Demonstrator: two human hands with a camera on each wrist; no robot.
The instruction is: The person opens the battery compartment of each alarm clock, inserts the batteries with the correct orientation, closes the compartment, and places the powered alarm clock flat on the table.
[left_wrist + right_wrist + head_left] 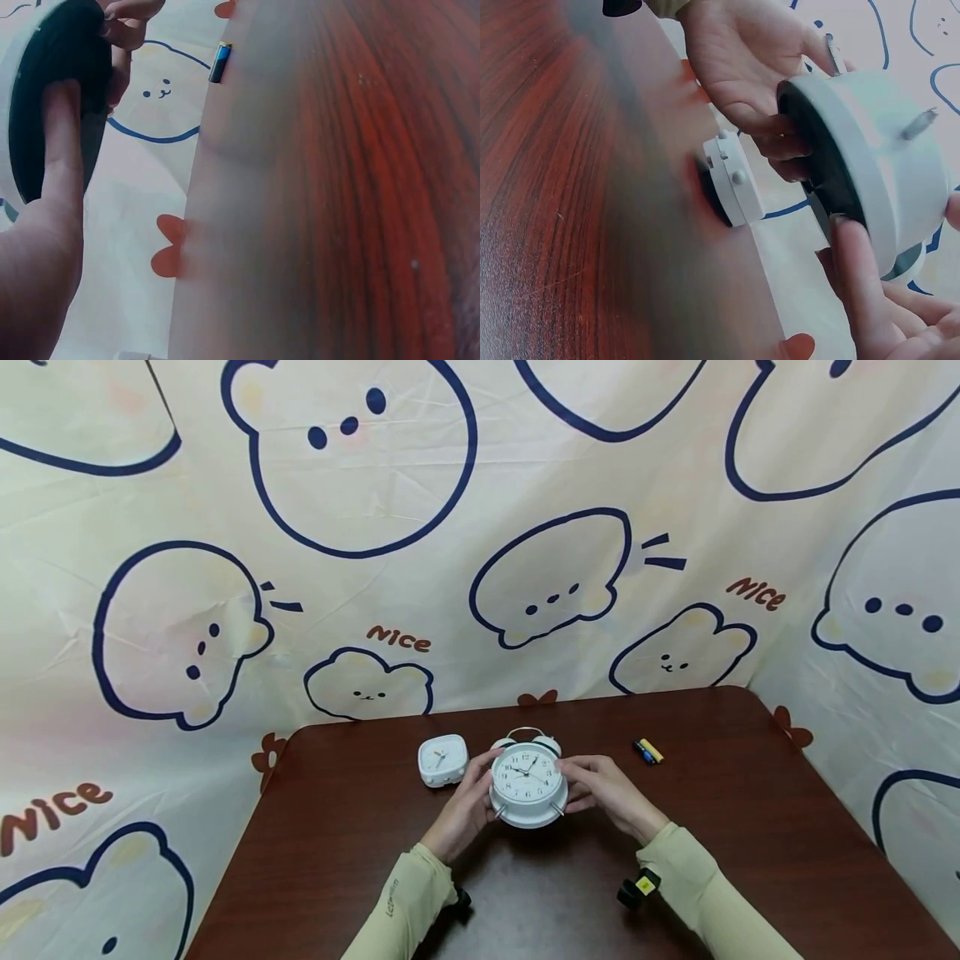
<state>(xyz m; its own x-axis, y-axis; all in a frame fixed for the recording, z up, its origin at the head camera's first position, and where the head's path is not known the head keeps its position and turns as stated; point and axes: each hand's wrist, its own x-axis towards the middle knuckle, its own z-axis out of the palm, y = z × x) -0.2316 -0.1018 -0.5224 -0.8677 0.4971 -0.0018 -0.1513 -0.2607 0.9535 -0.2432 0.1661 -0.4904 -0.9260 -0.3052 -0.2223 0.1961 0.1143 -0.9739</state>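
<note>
The left hand (465,806) gripped the left side of a round white alarm clock (528,777), and the right hand (611,789) gripped its right side, fingers curled round the rim and against the dark back. The clock was held up off the table (337,827), towards the far side and about midway across, its dial tilted up. It had two bells (548,744), a thin handle (526,730) over them and two short metal legs (556,807) on the near side. Pale sleeves (690,868) covered the forearms, and a dark device (640,887) sat at the right wrist.

The table was dark reddish-brown wood, with rounded far corners and a soft sheen near the middle. Beyond its far edge and along both sides hung a pale cloth (555,468), printed with blue-outlined animal faces and red-brown "Nice" lettering.

Just left of the round clock, a small square white clock (442,758) stood on the far part of the table, with the left hand partly between the two. To the far right lay the batteries (648,752), side by side, well apart from the clocks. In all there were two clocks and two batteries, one yellow and one blue and black.
</note>
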